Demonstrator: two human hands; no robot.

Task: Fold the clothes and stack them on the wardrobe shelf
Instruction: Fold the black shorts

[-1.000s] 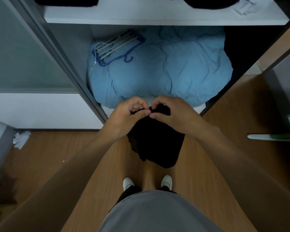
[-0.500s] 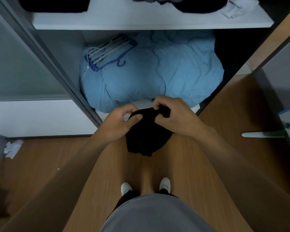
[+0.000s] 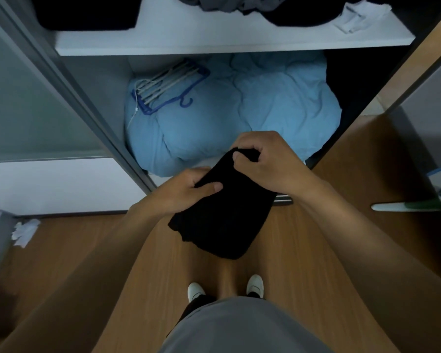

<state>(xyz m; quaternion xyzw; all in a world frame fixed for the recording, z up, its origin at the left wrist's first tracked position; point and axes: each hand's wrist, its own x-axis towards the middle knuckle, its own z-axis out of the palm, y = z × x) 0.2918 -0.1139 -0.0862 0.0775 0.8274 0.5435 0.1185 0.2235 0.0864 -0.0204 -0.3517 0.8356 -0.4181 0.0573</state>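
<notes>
Standing on a brown wood-grain floor (image 3: 303, 250) in white shoes (image 3: 254, 286), the person holds a black garment (image 3: 222, 215) in the air in front of the open wardrobe. The cloth is soft, matte and folded into a thick oblong that hangs slantwise, its lower end rounded. The left hand (image 3: 186, 191) grips its left edge, thumb pressed flat on top and fingers curled beneath. The right hand (image 3: 267, 161) pinches the upper corner, fingers bent over the fold, so the garment stretches from that hand down past the left one.

Beyond the hands, the wardrobe's lower compartment holds a puffy, wrinkled light-blue quilt (image 3: 239, 115) that fills most of it, with a bundle of blue and pale plastic hangers (image 3: 168, 86) lying on its left side. Above, the smooth white shelf (image 3: 214, 44) carries a flat dark stack (image 3: 87, 14) at the left, a rumpled heap of grey and black clothes (image 3: 265, 8) in the middle and a crumpled white piece (image 3: 359, 17) at the right.
</notes>
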